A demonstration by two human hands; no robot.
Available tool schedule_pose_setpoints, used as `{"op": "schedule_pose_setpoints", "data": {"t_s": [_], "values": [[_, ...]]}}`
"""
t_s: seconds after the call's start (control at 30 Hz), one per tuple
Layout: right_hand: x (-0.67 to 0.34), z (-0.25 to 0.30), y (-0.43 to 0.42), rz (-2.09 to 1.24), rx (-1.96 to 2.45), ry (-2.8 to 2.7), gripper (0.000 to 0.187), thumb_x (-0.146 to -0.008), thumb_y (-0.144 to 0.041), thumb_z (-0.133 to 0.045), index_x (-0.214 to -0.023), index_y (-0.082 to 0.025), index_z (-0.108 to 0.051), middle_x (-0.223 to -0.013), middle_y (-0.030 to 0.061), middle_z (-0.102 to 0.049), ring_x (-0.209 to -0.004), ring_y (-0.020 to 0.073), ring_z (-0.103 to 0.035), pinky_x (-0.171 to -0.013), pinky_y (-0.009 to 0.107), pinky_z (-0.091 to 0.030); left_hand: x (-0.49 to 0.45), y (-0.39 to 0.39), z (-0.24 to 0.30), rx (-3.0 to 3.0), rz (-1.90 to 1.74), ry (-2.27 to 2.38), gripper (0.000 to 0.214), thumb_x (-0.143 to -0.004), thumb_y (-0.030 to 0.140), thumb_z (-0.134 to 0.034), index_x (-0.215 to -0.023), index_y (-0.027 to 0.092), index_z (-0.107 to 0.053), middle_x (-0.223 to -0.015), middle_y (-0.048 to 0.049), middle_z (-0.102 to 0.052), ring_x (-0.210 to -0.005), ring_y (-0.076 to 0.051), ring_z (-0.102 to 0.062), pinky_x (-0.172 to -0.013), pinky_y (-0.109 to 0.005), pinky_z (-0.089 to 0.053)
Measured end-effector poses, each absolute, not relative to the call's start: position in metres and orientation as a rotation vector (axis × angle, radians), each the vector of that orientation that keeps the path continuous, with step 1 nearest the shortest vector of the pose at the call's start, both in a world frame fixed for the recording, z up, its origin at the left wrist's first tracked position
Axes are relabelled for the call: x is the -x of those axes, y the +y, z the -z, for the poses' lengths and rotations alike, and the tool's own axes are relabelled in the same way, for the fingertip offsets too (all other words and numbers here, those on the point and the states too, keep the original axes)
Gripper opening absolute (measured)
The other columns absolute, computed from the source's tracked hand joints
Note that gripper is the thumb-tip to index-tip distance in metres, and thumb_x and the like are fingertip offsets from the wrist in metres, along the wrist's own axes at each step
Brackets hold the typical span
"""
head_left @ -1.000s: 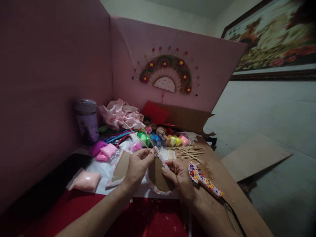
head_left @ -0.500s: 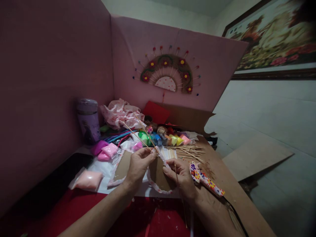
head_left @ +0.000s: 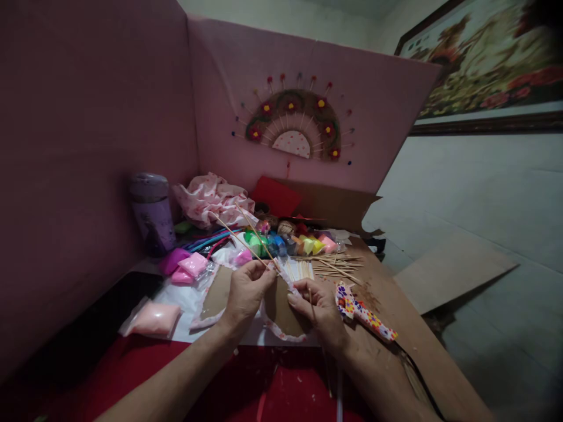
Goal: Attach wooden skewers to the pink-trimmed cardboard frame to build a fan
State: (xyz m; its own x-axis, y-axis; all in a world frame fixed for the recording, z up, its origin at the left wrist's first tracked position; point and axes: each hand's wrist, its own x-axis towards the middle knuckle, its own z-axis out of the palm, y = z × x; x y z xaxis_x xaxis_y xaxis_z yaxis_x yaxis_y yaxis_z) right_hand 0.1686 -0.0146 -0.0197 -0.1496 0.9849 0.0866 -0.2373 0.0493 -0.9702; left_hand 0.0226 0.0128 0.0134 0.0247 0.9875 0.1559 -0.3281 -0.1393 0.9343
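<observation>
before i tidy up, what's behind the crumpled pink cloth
Above the cloth, the pink board shows rising behind it. Whatever sits low behind the cloth is covered and can't be seen.

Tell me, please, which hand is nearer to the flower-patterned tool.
Right: the right hand is just left of the flower-patterned tool; the left hand is farther left.

Dim and muted overall, lit softly, perhaps from above. Darkest to the left of the left hand (head_left: 248,293), murky across the pink panel (head_left: 97,129). Paler beyond the right hand (head_left: 319,310), on the white wall (head_left: 475,187). Glints faintly on the peach packet (head_left: 155,320) just left of the left hand. Slightly soft at the tumbler (head_left: 152,220) behind; stretched toward the edges, blackened far above and right of the right hand.
</observation>
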Motion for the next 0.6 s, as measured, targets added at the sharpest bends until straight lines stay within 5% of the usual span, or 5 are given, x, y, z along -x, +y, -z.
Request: {"op": "schedule_pose_setpoints", "data": {"t_s": [0.3, 0.6], "values": [[-0.17, 0.019, -0.011, -1.347, 0.879, -1.179, 0.022, -0.068, -0.032, -0.072, -0.079, -0.018, -0.06, -0.072, -0.0021, -0.064, -0.06, 0.0103, -0.056, -0.057, 0.022, -0.044, -0.019, 0.018, -0.011, -1.06, -1.429, 0.805, 0.024, -0.067, 0.034, -0.068, -0.079, 0.013, -0.065, -0.07, -0.0019, -0.063, -0.061, -0.01, -0.052, -0.056, -0.019, -0.039], [-0.169, 0.016, -0.014, -1.354, 0.908, -1.171, 0.025, -0.066, -0.035, -0.072, -0.08, -0.018, -0.059, -0.073, -0.0006, -0.063, -0.058, 0.0114, -0.056, -0.055, 0.023, -0.044, -0.016, 0.015, -0.02, -1.091, -1.437, 0.807, 0.02, -0.062, 0.028, -0.071, -0.065, 0.012, -0.06, -0.059, 0.0006, -0.059, -0.054, -0.008, -0.048, -0.051, -0.018, -0.035]]}}
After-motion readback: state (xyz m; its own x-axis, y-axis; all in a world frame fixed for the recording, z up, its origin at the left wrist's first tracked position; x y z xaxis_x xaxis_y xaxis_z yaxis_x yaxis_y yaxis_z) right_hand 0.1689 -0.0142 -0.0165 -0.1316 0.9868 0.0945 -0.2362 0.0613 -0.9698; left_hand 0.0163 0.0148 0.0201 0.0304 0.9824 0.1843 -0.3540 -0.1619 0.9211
